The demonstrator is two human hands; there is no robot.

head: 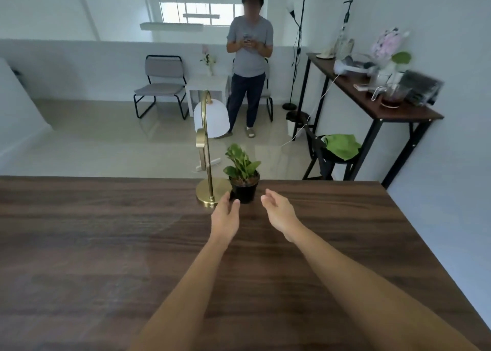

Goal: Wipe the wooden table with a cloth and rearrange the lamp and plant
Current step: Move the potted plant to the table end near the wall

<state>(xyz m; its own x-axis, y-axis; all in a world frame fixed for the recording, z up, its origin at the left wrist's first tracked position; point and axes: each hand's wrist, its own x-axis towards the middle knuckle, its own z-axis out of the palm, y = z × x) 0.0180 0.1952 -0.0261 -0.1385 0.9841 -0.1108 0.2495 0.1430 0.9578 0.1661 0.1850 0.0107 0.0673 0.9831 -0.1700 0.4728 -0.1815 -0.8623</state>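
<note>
Just plant (pixel 243 176) between fingers (pixel 231 202) (untouched)

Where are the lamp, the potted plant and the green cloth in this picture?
lamp (pixel 211 195): head view, on its round brass base.
potted plant (pixel 244 190): head view, on the black pot.
green cloth (pixel 341 144): head view, middle of the fabric, on the stool.

Dark wooden table (pixel 106 244) bears brass lamp (pixel 210 191) beside potted plant (pixel 243 175)

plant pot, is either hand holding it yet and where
Not clearly. The left hand touches the near left side of the plant pot; the right hand is open, apart from it.
</note>
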